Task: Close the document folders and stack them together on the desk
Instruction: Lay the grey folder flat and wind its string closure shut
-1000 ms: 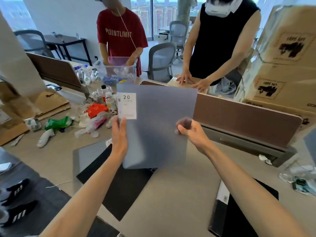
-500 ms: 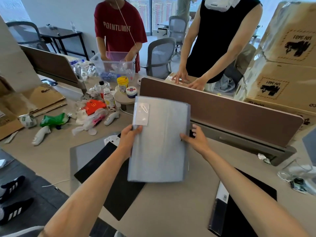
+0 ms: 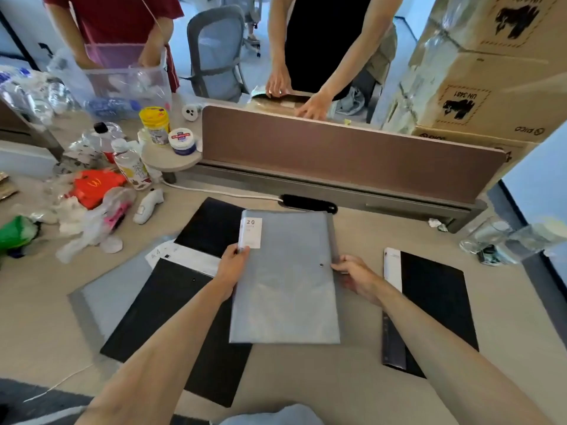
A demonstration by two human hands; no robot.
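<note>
Listing left to right: black folders (image 3: 171, 305), lower-left counter (image 3: 43, 326); left hand (image 3: 230, 266) fingers pinching grey folder (image 3: 285, 289), frame centre; right hand (image 3: 357, 276) fingers gripping its right edge. Risk: unfastened snap (image 3: 321, 265) reopening; slick covers sliding when stacked.

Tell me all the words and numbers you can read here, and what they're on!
"20": white label on the grey folder that both hands hold.
"44": white sheet by the black folders.
"UN 3481": printed upside down on the cardboard box.
"M" arches: red bag.
Bottle and jar labels: too blurred to read.
</note>
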